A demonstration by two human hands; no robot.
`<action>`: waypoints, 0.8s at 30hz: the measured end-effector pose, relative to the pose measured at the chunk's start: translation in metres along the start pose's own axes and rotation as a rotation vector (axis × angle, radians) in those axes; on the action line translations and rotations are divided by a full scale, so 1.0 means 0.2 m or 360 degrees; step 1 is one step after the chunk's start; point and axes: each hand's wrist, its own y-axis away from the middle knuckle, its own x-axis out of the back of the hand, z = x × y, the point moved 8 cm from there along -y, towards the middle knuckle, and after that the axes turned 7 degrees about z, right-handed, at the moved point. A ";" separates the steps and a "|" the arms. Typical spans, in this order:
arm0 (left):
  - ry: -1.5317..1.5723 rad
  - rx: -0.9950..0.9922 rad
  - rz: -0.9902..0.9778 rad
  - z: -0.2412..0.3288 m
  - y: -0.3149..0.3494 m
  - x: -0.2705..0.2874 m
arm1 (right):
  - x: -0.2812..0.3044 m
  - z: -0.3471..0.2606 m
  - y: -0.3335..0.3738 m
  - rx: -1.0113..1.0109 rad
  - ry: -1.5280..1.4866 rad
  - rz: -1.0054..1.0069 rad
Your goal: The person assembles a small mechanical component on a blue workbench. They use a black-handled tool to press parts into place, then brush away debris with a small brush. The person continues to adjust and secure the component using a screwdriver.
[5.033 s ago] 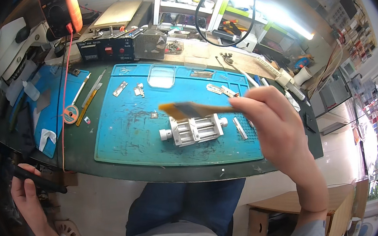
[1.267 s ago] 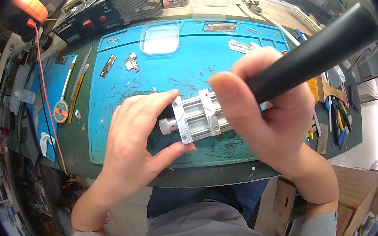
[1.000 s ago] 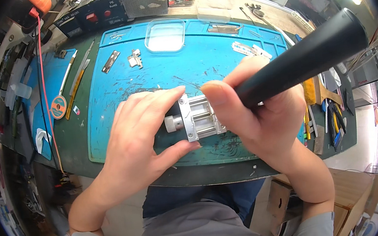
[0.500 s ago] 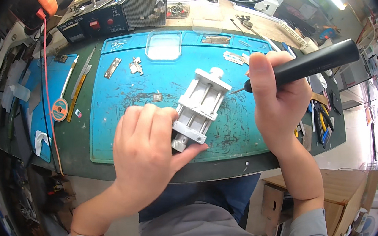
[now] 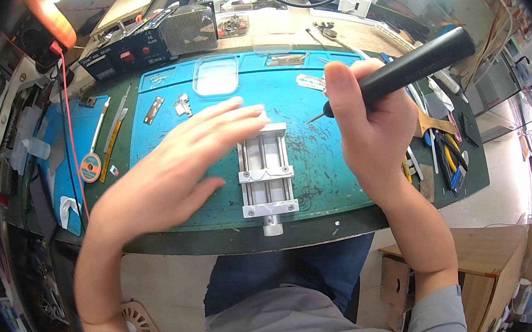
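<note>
A silver metal clamp [image 5: 265, 174] with guide rods, a sliding jaw and a knurled knob lies upright along my line of view on the blue work mat [image 5: 326, 185]. My left hand [image 5: 168, 160] is open, its fingers stretched toward the clamp's far end and partly covering it; whether they touch it, I cannot tell. In a closed grip, my right hand [image 5: 377, 112] holds a black pen-shaped tool [image 5: 421, 65] with a thin metal tip. That tip hovers to the right of the clamp, apart from it. The small chip seen earlier is hidden behind my left hand.
Two small metal parts [image 5: 154, 110] and a clear plastic box [image 5: 216, 76] sit on the far part of the mat. A razor blade [image 5: 310, 82] lies farther right. Pliers [image 5: 454, 162] rest at the right edge, a solder reel [image 5: 90, 167] and knives [image 5: 114, 140] at left.
The clamp has turned from slanted to nearly straight and sits nearer the front edge. My left hand has let go of its near end and spread out. My right hand still holds the tool.
</note>
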 end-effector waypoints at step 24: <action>-0.0077 -0.0302 -0.0335 -0.12 -0.04 -0.06 | -0.08 -0.02 0.05 -0.0312 0.0061 -0.0413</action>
